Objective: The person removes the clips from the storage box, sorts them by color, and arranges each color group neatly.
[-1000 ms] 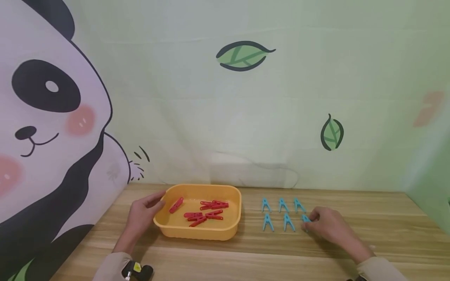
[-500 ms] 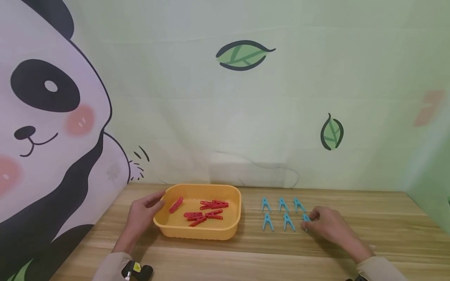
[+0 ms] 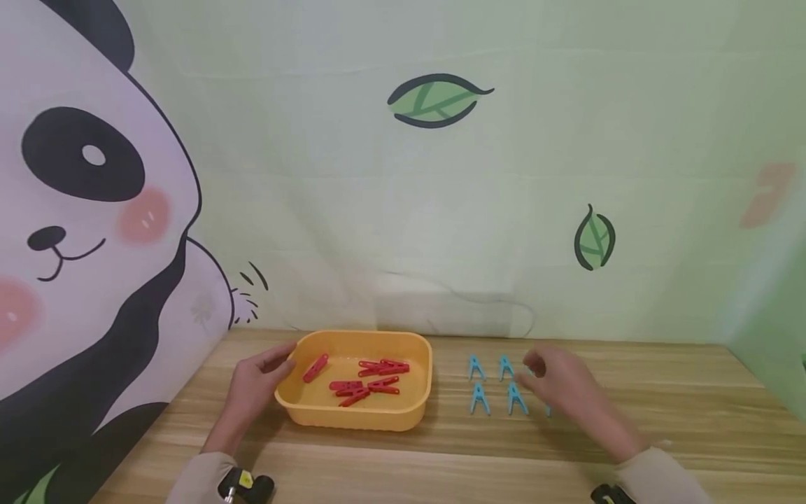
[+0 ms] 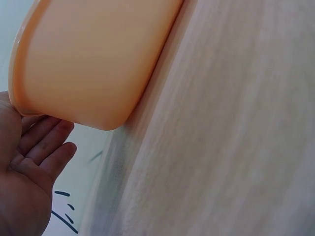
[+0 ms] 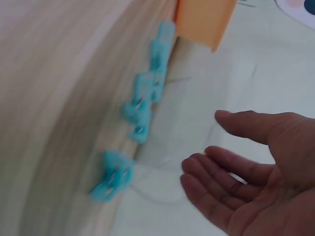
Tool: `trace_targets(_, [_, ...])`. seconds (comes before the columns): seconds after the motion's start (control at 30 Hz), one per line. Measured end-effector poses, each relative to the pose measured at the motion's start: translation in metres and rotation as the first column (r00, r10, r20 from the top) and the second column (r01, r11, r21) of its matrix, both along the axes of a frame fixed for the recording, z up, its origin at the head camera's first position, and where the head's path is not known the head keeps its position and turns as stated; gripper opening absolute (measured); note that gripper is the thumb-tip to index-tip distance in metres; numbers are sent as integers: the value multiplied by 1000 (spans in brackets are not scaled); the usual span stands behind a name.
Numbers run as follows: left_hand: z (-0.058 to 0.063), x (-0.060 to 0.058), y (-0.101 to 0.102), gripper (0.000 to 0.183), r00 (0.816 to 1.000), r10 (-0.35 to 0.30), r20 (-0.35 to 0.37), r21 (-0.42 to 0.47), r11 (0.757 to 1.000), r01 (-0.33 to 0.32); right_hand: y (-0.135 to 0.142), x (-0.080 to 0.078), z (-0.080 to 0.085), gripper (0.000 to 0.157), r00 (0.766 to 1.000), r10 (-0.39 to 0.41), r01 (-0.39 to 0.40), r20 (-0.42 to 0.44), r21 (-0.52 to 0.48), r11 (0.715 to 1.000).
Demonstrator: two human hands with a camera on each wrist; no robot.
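Note:
A yellow plastic basin (image 3: 352, 418) with several red clothespins (image 3: 355, 392) inside stands on the wooden table. My left hand (image 3: 255, 381) is at its left end and touches the rim; in the left wrist view its fingers (image 4: 51, 142) stretch out loosely beside the basin's wall (image 4: 93, 59). My right hand (image 3: 567, 388) hovers over the right end of two rows of light blue clothespins (image 3: 480, 399), hiding some of them. In the right wrist view, the thumb and fingers (image 5: 241, 128) are apart with nothing between them, away from the blue clothespins (image 5: 113, 177).
Behind the table (image 3: 466, 476) hangs a pale green backdrop (image 3: 535, 175) printed with leaves and a large panda (image 3: 82, 280). The rows of blue clothespins lie to the right of the basin. Bare wood shows along the front and far right.
My right hand has let go of the blue clothespin at the front row's right end, then moved up and left over the rows. The left hand and basin have not moved.

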State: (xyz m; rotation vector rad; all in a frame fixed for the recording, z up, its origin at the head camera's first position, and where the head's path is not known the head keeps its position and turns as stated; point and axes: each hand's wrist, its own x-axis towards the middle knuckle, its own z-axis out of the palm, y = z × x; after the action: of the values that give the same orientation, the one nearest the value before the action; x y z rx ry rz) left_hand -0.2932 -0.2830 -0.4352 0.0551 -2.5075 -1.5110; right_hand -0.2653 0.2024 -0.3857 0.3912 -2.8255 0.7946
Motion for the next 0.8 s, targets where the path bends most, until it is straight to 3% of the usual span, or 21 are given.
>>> trace_targets(0.23, [-1, -2, 0, 42, 1000, 2, 5, 3, 1000, -2, -39, 0, 10, 24, 986, 124, -136, -109, -111, 984])
trace_targets(0.43, [-2, -1, -2, 43, 1000, 4, 3, 4, 1000, -4, -70, -14, 17, 20, 963, 220, -237, -154, -103, 966])
trace_targets(0.8, [0, 0, -1, 42, 1000, 0, -4, 3, 1000, 0, -122, -35, 21, 22, 896, 435, -442, -90, -88, 893])
